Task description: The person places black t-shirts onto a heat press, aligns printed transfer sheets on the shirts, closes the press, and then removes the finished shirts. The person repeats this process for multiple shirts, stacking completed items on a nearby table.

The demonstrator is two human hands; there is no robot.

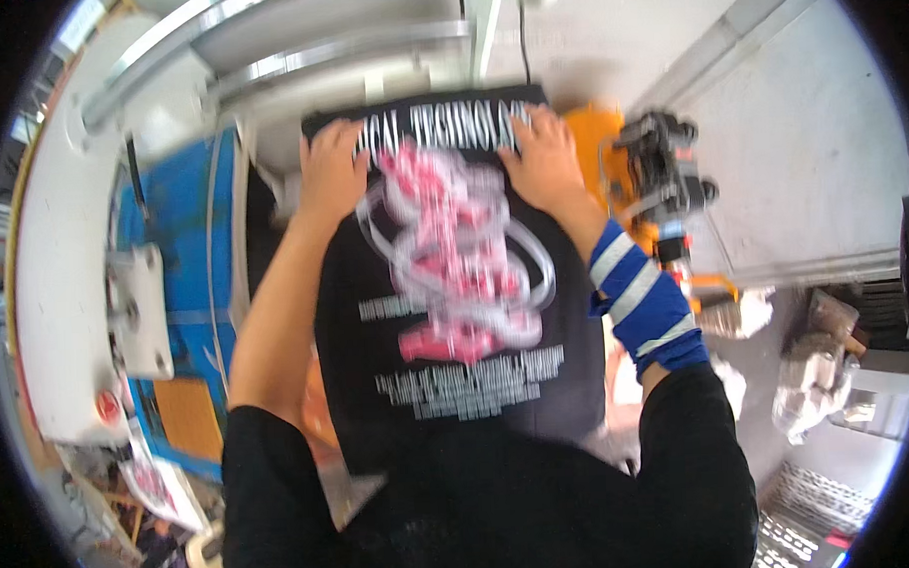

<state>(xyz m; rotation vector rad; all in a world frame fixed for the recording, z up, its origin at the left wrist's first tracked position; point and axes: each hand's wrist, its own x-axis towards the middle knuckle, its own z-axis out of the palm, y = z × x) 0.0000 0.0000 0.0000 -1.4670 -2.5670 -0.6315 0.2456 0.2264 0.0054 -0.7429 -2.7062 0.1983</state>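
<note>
Under the fingers (339,138) of the left hand (333,176) and right hand (547,166), thumbs spread apart, lies black printed cloth (464,264), its far edge just past the fingertips. Beyond runs a metal rail (346,51); close right, an orange-and-black device (661,167); left, past a narrow gap, a blue panel (178,254).

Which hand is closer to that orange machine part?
Right. The right hand is just left of the orange machine part, on black printed fabric; the left hand is farther, at the fabric's left edge.
</note>
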